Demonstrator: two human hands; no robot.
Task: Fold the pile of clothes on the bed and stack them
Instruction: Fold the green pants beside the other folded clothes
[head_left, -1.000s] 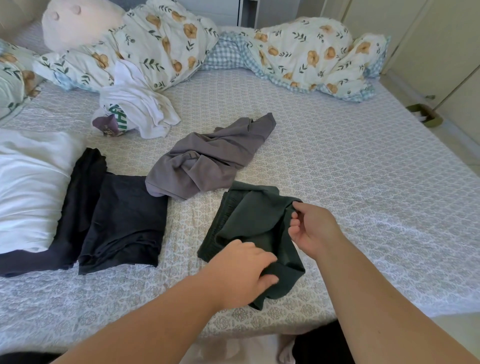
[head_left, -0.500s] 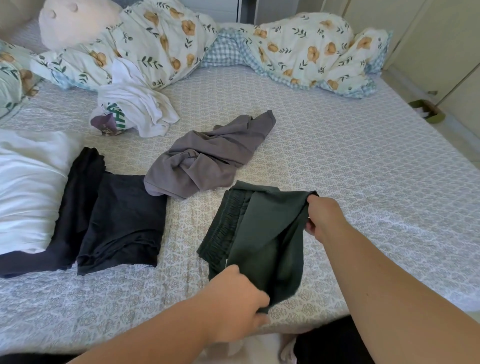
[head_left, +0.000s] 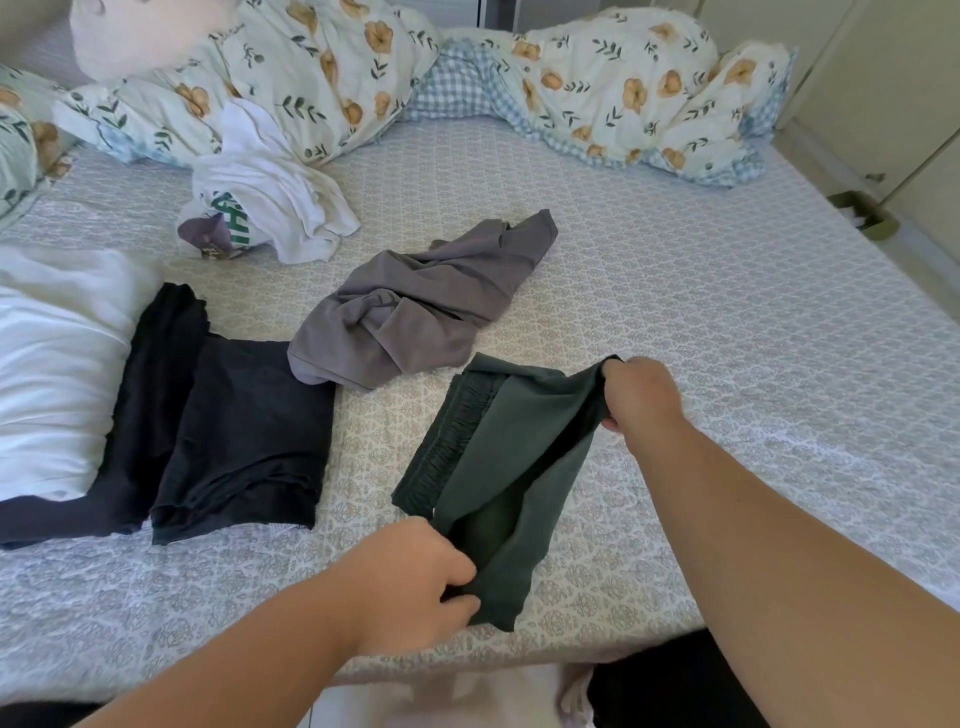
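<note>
From the head camera, a pair of dark green shorts (head_left: 488, 457) lies on the bed (head_left: 727, 338), close to its near edge. The shorts are partly folded. Their stretchy, bumpy waistband shows along the left side, and the top layer of cloth is lifted up a little.

The left hand (head_left: 415, 577) pinches the near bottom corner of the green shorts, with its fingers curled round the cloth. The right hand (head_left: 641, 395) grips the far right corner of the green shorts, fingers closed tight on it, and holds that corner up off the bed.

Just behind the green shorts lies a crumpled gray shirt (head_left: 431, 306), not folded. To the left of the green shorts sits a folded dark navy garment (head_left: 249, 436), flat on the bed. Further left of it are a black garment (head_left: 150, 395) and a white one (head_left: 57, 364). Far behind the green shorts, a crumpled white shirt (head_left: 280, 208) with green print rests against a flowery duvet (head_left: 322, 78).
</note>
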